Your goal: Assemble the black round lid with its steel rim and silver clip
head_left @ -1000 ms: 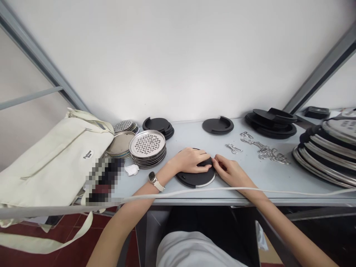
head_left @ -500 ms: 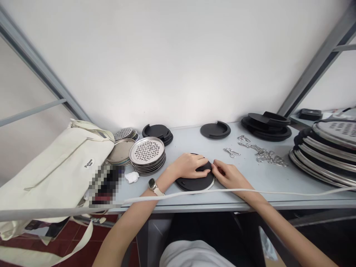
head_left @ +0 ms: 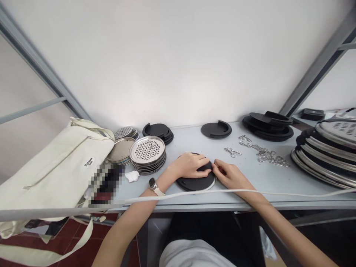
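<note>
A round black disc with a metal rim point(head_left: 196, 183) lies flat near the front edge of the grey table point(head_left: 250, 185). My left hand point(head_left: 190, 165) rests on top of it, fingers curled and pressing down on its far side. My right hand point(head_left: 229, 174) is at the disc's right edge, fingers pinched together against the rim. What the right fingers hold is too small to make out. A watch sits on my left wrist.
A stack of perforated metal discs point(head_left: 147, 152) stands left of my hands, a cream bag point(head_left: 52, 167) beyond it. Black covers point(head_left: 216, 129) point(head_left: 158, 131) point(head_left: 268, 124) lie at the back. Loose metal clips point(head_left: 264, 154) and large stacked trays point(head_left: 328, 152) are right. A white cable point(head_left: 278, 193) runs along the front edge.
The view shifted slightly. My hands stay on the black disc with only small finger movement at its right edge.
</note>
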Demonstrator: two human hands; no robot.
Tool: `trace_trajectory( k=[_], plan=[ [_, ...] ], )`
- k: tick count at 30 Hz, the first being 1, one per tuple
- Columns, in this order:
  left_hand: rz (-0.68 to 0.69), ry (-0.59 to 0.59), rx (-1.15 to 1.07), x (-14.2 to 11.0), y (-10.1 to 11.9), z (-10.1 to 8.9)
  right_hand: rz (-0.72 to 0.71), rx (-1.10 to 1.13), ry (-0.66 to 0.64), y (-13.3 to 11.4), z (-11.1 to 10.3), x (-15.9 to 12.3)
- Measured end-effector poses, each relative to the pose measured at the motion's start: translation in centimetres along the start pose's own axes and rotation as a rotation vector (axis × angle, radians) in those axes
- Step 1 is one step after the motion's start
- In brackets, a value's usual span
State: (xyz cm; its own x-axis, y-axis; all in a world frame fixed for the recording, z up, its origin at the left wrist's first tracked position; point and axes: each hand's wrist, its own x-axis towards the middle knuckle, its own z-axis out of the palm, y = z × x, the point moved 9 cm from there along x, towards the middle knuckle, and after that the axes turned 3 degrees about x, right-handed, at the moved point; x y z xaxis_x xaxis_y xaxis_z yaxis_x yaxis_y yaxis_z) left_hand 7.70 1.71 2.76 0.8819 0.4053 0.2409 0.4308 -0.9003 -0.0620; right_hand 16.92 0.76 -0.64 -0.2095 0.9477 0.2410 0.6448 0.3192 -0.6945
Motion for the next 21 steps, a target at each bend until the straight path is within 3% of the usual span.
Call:
trace_trajectory(
  k=[21],
  plan=[
    [-0.035,-0.059,-0.011,0.15,0.14,-0.12,0.021,-0.034,0.004,0.13,-0.07,-0.05]
  ],
)
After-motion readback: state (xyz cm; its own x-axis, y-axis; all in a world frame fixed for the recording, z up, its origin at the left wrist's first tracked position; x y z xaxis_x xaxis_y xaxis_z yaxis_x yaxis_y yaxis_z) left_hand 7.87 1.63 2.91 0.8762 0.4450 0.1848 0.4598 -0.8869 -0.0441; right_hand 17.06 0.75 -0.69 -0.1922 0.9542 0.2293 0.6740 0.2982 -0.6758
